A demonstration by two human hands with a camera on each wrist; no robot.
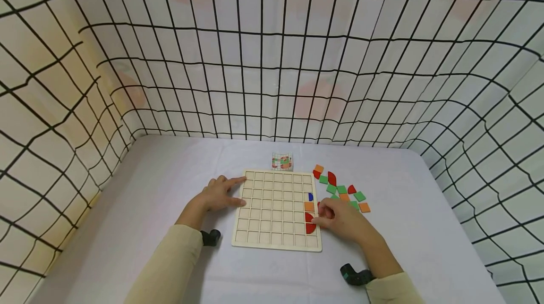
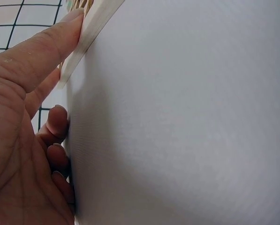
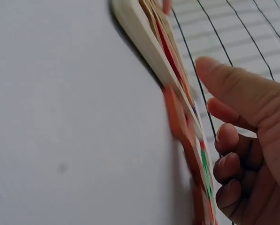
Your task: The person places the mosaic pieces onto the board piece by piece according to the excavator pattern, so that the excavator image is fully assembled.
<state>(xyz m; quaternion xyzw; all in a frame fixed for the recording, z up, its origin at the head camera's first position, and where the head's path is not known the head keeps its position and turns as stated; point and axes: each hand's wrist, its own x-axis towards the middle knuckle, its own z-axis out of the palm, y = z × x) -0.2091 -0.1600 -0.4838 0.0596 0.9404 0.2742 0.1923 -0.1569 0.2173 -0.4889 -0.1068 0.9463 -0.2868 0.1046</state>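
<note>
A pale wooden board (image 1: 263, 209) with a raised grid lies on the white cloth. My left hand (image 1: 216, 194) touches its left edge with straight thumb and index finger; in the left wrist view the thumb (image 2: 50, 51) lies against the board's side. Along the right column sit a small blue piece (image 1: 310, 197), an orange square (image 1: 309, 206) and red rounded pieces (image 1: 310, 229). Over the board's right edge, beside the red pieces, is my right hand (image 1: 348, 219). Its thumb and index finger stand apart in the right wrist view, the other fingers loosely curled, with nothing visible between them.
Loose pieces lie right of the board: several green squares (image 1: 331, 189), red rounded pieces (image 1: 332, 179) and orange squares (image 1: 364, 207). A small patterned card (image 1: 282, 161) lies behind the board. Black wire mesh (image 1: 263, 63) stands around the table's back and sides.
</note>
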